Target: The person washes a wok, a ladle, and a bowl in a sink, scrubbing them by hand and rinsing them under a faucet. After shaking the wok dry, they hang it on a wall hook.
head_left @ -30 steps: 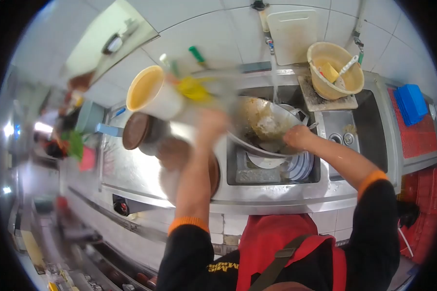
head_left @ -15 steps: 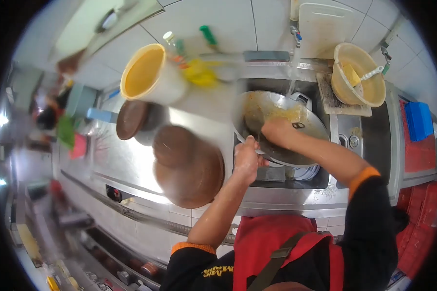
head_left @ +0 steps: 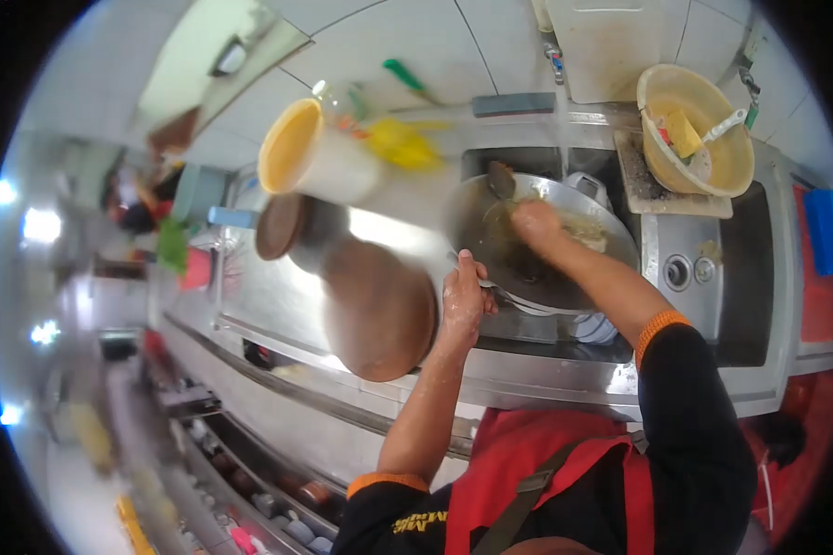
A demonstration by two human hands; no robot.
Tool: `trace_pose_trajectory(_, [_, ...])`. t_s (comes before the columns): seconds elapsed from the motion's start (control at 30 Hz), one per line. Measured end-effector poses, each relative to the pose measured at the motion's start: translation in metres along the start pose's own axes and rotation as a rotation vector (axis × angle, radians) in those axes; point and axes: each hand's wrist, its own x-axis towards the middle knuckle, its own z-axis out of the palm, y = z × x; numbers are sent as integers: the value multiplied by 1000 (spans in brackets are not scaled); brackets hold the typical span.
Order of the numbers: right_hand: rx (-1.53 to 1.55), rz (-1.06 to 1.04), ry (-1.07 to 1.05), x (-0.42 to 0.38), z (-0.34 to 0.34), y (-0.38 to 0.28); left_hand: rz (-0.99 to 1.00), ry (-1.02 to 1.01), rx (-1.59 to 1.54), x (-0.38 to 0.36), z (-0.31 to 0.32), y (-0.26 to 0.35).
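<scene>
While our left hand (head_left: 466, 298) curls closed around the lower-left edge of the metal pan (head_left: 518, 273), our right hand (head_left: 535, 225) reaches down inside it, its fingers hidden enough that we cannot tell how tightly they close or what they hold. The pan sits right of centre in the frame, over the sink (head_left: 491, 162), with plates (head_left: 595, 329) showing under its lower rim. We judge that good work here needs a steady left grip, lest the pan rock, and even pressure from the right along the curved wall. Further out, the large brown round piece (head_left: 384, 328) stands just beside our left wrist, so room to swing that way looks tight; at the upper right, the board (head_left: 634, 171) and the cream basin (head_left: 745, 153) near the pan's far side leave it little play.
</scene>
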Motion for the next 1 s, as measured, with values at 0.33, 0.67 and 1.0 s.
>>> trace_pose_trajectory(0.33, [267,-173,196,-25,-12,-29,82,297,369,-2,-2,-14])
trace_pose_trajectory(0.67, [191,73,152,3,34,-45,80,211,354,-11,-6,-19])
trace_pose_trajectory(1.0, [97,94,34,18,2,-59,149,169,489,-13,-7,-34])
